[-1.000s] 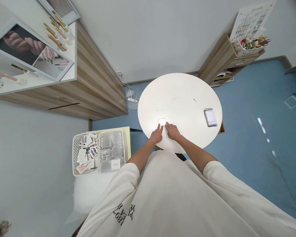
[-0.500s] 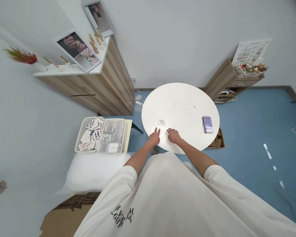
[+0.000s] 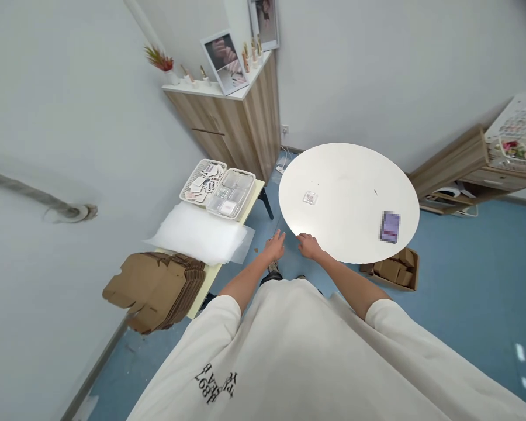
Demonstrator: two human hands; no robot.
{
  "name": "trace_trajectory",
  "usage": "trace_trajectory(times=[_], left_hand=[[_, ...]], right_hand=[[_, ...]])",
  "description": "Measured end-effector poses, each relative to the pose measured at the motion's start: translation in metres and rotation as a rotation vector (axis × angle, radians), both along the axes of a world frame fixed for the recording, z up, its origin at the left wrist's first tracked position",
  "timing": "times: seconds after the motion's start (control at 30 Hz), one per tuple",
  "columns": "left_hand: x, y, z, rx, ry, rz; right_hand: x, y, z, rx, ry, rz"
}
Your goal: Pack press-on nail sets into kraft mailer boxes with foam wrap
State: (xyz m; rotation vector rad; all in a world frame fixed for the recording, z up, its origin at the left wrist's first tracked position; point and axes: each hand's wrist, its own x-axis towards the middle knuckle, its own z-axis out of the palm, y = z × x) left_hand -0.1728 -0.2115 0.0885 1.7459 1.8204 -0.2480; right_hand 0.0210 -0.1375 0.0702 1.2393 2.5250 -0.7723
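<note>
My left hand hangs over the blue floor just left of the round white table, with its fingers apart and nothing in them. At the table's near left edge is my right hand, also holding nothing, its fingers stretched forward and slightly curved. Whether it touches the tabletop I cannot tell. A small clear plastic case with little patterned pieces inside lies on the table beyond both hands. Farther right on the tabletop rests a purple, pixelated item. A tiny dark thin object lies near the right side.
On a side table at left stand a basket of small cards and a basket of clear boxes. White packing sheets and flattened cardboard boxes lie nearer. A wooden cabinet stands behind; an open carton sits right.
The view has turned left, so the tables and cabinet appear farther right. My hands have come back from the tabletop towards its near left edge; the clear case stays on the table.
</note>
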Motion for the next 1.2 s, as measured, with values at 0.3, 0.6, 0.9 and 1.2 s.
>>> trace_trajectory(times=[0.3,0.6,0.9,1.2], left_hand=[[-0.065,-0.053,0.010,0.063,0.001,0.154],[-0.167,-0.117,-0.002,0.093,0.089,0.191],[-0.228,-0.127,-0.018,0.022,0.055,0.180],[-0.242,-0.134,-0.035,0.002,0.029,0.160]], right_hand=[[-0.062,-0.023,0.011,0.000,0.013,0.112],[-0.172,-0.075,0.001,-0.080,-0.018,0.121],[-0.239,-0.121,-0.038,-0.207,0.041,-0.129],[-0.272,-0.130,-0.067,-0.386,0.198,-0.486]])
